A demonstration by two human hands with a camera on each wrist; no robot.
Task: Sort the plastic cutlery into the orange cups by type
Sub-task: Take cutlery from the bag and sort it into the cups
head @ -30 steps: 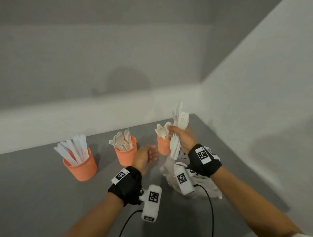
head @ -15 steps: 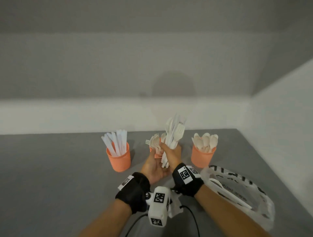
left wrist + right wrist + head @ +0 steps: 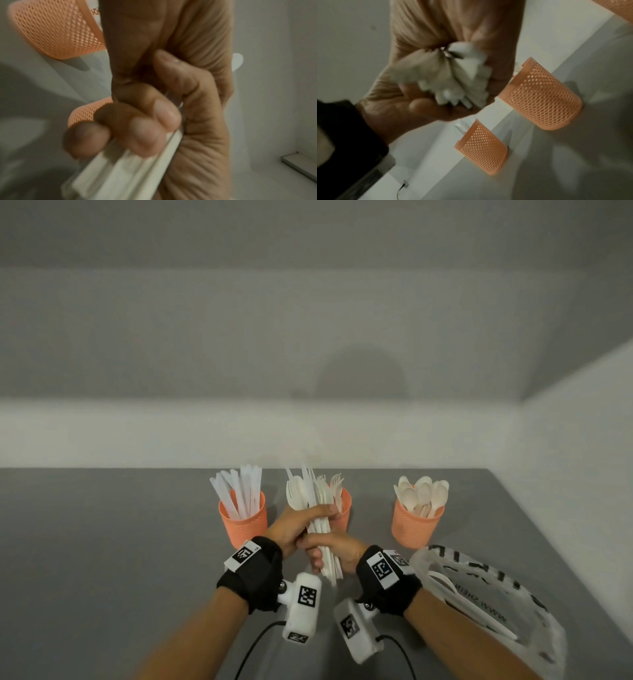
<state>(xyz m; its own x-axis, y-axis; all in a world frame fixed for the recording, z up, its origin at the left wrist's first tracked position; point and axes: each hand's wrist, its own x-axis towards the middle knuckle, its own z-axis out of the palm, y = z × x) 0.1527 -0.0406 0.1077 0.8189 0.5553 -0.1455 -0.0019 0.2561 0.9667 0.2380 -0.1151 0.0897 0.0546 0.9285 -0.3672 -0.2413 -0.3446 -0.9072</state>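
Cutlery bundle [image 3: 317, 508] is clasped upright by the left hand [image 3: 294, 527] above and right hand [image 3: 337, 553] below, before the fork cup [image 3: 344, 513].

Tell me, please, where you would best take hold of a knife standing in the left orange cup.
Pinch a knife by its upper end, coming from straight above: the knives stand upright in the left cup, whose mesh wall hides their lower ends.

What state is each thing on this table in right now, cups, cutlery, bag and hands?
Left cup: upright, holds knives.
Middle cup: upright, holds forks.
Right cup: upright, holds spoons.
Cutlery bundle: unsorted, gripped by both hands.
Left hand: grips the bundle.
Right hand: grips the bundle lower down.
Plastic bag: lying open, cutlery left inside.
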